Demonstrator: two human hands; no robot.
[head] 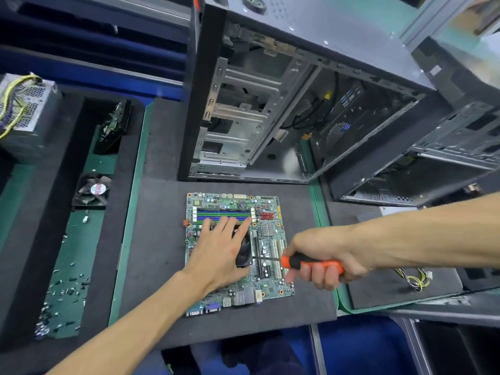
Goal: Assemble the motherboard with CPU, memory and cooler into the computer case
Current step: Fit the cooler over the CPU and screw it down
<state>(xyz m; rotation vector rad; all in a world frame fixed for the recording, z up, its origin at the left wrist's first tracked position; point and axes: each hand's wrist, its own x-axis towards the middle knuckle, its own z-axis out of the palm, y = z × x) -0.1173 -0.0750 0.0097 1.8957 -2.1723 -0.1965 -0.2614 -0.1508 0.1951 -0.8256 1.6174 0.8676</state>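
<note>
At the centre of the frame the green rectangular motherboard lies flat on the dark grey foam mat, well outside the open grey metal computer case standing at upper centre, so we judge mounting the board in the case is not yet done. Our left hand presses the black square cooler onto the board with fingers straight and spread, while our right hand has its fingers wrapped around the orange-and-black-handled screwdriver, whose tip meets the cooler's lower right corner. The coloured memory slots above the cooler appear unfilled, though we cannot be sure, and the CPU is hidden under the cooler.
</note>
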